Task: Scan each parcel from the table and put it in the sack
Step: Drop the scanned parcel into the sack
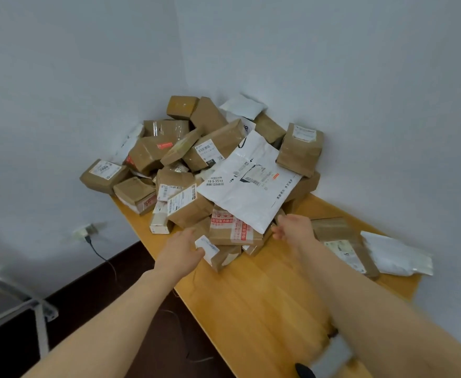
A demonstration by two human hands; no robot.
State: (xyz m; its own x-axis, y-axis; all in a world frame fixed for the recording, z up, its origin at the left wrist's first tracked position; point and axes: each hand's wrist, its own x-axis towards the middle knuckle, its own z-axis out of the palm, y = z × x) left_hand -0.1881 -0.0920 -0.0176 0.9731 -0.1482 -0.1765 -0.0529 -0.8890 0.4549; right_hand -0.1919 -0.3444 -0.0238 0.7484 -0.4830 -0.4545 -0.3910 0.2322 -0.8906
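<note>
A heap of several brown cardboard parcels [215,148] and white mailer bags fills the far corner of the wooden table [264,301]. My left hand [178,249] grips a small brown parcel with a white label [218,255] at the heap's near edge. My right hand [292,227] reaches to the near edge of a large white mailer bag [248,184], fingers loosely curled beside it; whether it holds anything I cannot tell. No sack or scanner is clearly in view.
A flat brown parcel [343,244] and a white bag [398,255] lie at the table's right edge by the wall. A wall socket with a plugged cable [87,231] sits left. A metal frame [33,309] stands on the dark floor. A dark object [304,371] shows bottom.
</note>
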